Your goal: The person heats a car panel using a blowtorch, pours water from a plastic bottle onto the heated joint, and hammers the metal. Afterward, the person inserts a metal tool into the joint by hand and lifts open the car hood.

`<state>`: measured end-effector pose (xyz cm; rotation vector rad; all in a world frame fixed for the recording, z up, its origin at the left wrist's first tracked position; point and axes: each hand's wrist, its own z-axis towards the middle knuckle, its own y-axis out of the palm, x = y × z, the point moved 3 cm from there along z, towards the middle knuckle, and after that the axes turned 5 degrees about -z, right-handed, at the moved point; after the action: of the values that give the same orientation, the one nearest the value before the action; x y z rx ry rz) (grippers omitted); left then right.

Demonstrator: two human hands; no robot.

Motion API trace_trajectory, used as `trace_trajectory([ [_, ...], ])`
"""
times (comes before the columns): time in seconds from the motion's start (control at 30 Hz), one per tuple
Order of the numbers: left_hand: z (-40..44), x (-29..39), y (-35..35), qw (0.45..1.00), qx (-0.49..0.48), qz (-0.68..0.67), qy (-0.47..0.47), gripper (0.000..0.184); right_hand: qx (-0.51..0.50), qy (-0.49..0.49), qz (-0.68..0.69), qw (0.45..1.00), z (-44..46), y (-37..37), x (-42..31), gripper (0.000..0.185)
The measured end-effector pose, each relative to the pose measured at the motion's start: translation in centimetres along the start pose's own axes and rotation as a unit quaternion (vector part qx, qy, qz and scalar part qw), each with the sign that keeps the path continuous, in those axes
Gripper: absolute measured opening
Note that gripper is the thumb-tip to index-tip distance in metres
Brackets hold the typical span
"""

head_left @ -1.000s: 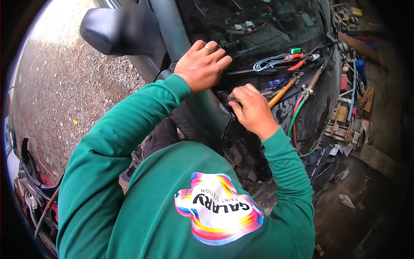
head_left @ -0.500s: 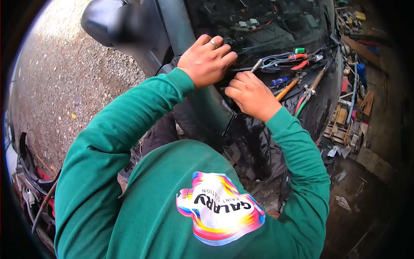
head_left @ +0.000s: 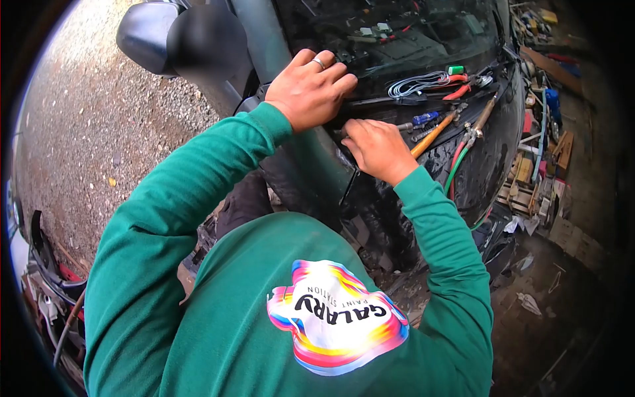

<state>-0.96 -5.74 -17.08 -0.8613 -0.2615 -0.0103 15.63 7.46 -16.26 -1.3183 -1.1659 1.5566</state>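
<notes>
My left hand, with a ring on one finger, rests at the lower corner of the windshield. Its fingers are slightly bent and apart, and their tips are partly hidden. Closed fingers of my right hand grip a metal tool over the corner of the dark car panel; its end sticks out to the right. Beside that hand are a yellow-handled hammer, a blue-handled tool and pliers with red and green handles.
A coil of grey wire and red-handled pliers lie at the windshield's base. The side mirror juts out at upper left over gravel. Wood pieces and assorted parts are piled on the ground at right.
My right hand has swung the metal tool: its end pointed up and right half a second ago and now lies nearly level. The left hand stays at the windshield corner.
</notes>
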Motion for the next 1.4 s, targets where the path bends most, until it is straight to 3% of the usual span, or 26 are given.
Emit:
trace_trajectory([
  [0.5, 0.1, -0.5, -0.4, 1.0, 0.007, -0.021, -0.004, 0.023, -0.02, 0.192, 0.048, 0.98, -0.1, 0.2, -1.6, 0.018],
  [0.63, 0.2, -0.3, -0.6, 1.0, 0.004, -0.021, 0.001, 0.023, -0.04, 0.137, 0.051, 0.988, 0.7, -1.4, -0.5, 0.022],
  [0.7, 0.3, -0.2, -0.8, 1.0, -0.004, -0.017, 0.005, 0.022, -0.024, 0.035, 0.026, 0.999, 1.6, -4.4, -0.8, 0.022],
  [0.77, 0.4, -0.1, -1.0, 1.0, -0.018, -0.007, 0.002, 0.02, 0.0, 0.147, 0.141, 0.979, 1.7, -7.8, -0.9, 0.02],
  [0.97, 0.5, 0.2, -1.2, 0.999, -0.031, 0.002, 0.016, 0.02, 0.081, 0.25, 0.212, 0.941, -3.4, -9.6, -4.4, 0.016],
  [1.1, 0.8, 0.9, -1.4, 0.995, -0.088, -0.029, 0.044, 0.033, 0.13, 0.297, 0.232, 0.917, -7.7, -9.0, -8.5, 0.013],
  [1.13, 0.8, 2.1, -1.7, 0.989, -0.102, -0.094, 0.052, 0.042, 0.141, 0.311, 0.222, 0.913, -8.8, -9.1, -9.5, 0.013],
  [1.23, -0.4, 7.1, -3.1, 0.957, -0.12, -0.215, 0.151, 0.043, 0.181, 0.378, 0.238, 0.876, -12.3, -8.5, -12.1, 0.013],
  [1.4, -2.2, 9.8, -5.2, 0.923, -0.186, -0.274, 0.193, 0.059, 0.193, 0.457, 0.258, 0.829, -17.4, -6.9, -15.6, 0.013],
])
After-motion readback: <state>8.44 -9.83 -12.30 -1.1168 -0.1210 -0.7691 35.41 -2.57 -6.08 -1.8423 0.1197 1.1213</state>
